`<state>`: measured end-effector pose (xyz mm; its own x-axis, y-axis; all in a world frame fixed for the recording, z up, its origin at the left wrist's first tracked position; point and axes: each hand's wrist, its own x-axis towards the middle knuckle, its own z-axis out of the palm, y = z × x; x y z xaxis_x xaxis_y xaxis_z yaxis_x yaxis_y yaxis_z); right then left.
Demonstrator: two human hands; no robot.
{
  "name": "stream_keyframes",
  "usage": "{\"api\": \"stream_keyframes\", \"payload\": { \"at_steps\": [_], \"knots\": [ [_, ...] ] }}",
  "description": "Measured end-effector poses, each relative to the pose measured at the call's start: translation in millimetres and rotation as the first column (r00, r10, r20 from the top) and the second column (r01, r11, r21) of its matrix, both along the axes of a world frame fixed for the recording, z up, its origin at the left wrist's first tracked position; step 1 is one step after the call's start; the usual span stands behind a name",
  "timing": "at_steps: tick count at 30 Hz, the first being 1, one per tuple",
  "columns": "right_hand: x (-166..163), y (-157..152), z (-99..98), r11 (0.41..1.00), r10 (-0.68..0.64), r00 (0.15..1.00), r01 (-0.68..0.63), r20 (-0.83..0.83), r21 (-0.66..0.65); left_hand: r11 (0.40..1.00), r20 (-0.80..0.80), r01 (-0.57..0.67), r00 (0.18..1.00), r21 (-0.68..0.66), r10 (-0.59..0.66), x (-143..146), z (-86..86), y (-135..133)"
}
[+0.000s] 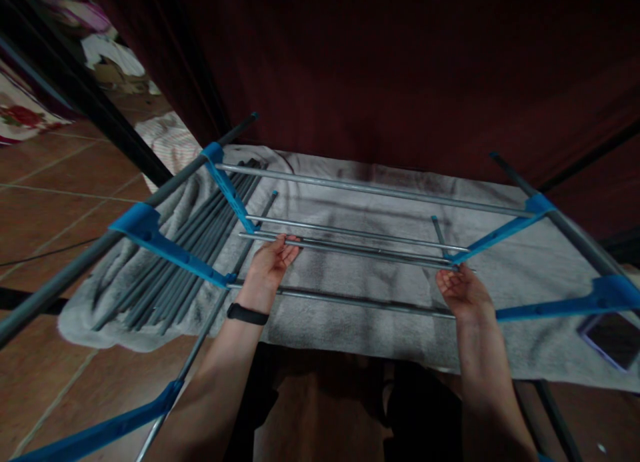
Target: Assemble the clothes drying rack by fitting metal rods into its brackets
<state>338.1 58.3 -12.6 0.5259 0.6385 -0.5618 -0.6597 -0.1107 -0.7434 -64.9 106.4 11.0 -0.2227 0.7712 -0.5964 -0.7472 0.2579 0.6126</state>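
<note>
A: In the head view, how far along does the work look?

B: Partly built, it seems. Beyond the two hands, a far crossbar [375,191] and a middle crossbar [350,233] span between blue brackets [230,192]; nearer than the fingertips, a near crossbar [360,303] runs across too. The held rod [360,253] lies at the fingertips, just on the near side of the middle crossbar, and whether either end is seated can't be told.

A: What appears to be left?

B: That rod, probably, and perhaps others: a bundle of loose rods [187,265] lies to the left of the left hand, on the grey blanket [360,335]. How many are needed can't be told.

A: And the hands themselves?

B: The left hand [273,261] pinches the rod between thumb and fingers, a little in from its left end, with a dark wristband [249,313] below. The right hand [463,289] has its fingers curled in and closed on the rod near the other end, beside a bracket's lower tip. Both forearms reach forward, well apart, palms turned partly upward, the right arm angling inward.
</note>
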Motion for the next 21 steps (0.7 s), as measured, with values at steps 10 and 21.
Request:
{"api": "stream_keyframes", "payload": {
  "at_steps": [10,21],
  "knots": [
    [-7.7,1.1,2.8,0.996,0.026,0.999,-0.028,0.024,0.084,0.998,-0.024,-0.059,0.998,0.016,0.059,-2.0,-1.2,-0.9],
    [-1.9,1.5,-1.0,0.999,0.001,1.000,-0.001,0.006,0.043,0.999,-0.023,0.045,0.999,0.022,-0.044,3.5,-0.3,-1.5]
  ]
}}
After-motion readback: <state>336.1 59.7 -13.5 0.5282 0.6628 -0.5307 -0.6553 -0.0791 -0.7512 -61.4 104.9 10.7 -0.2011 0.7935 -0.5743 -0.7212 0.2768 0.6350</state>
